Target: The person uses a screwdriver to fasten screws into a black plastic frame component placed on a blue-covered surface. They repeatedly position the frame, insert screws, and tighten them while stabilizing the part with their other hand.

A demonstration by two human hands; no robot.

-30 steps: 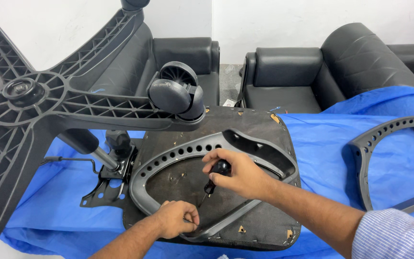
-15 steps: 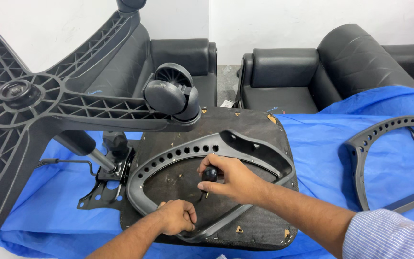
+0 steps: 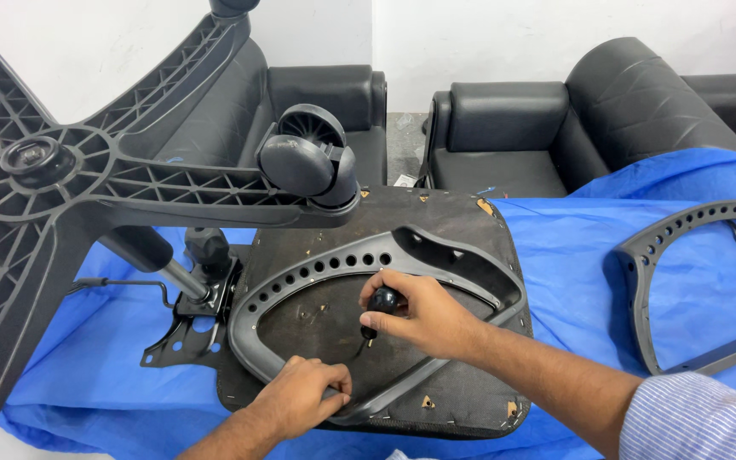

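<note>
A dark seat board [image 3: 457, 226] lies underside up on a blue sheet. On it rests a grey perforated armrest frame [image 3: 317, 273]. My right hand [image 3: 423, 315] grips a black-handled screwdriver [image 3: 381, 305], tip down, inside the frame's opening. My left hand [image 3: 300, 393] pinches the frame's near edge at the board's front. A metal tilt mechanism [image 3: 193, 315] with a gas cylinder lies at the board's left side.
A black five-star chair base [image 3: 61, 179] with a caster wheel [image 3: 304, 162] looms at the left, close to the camera. A second grey armrest frame [image 3: 683, 273] lies on the blue sheet [image 3: 572, 255] at right. Black leather armchairs [image 3: 513, 128] stand behind.
My right hand with the screwdriver shifted slightly left and toward the near side inside the frame. My left hand stayed on the frame's near edge.
</note>
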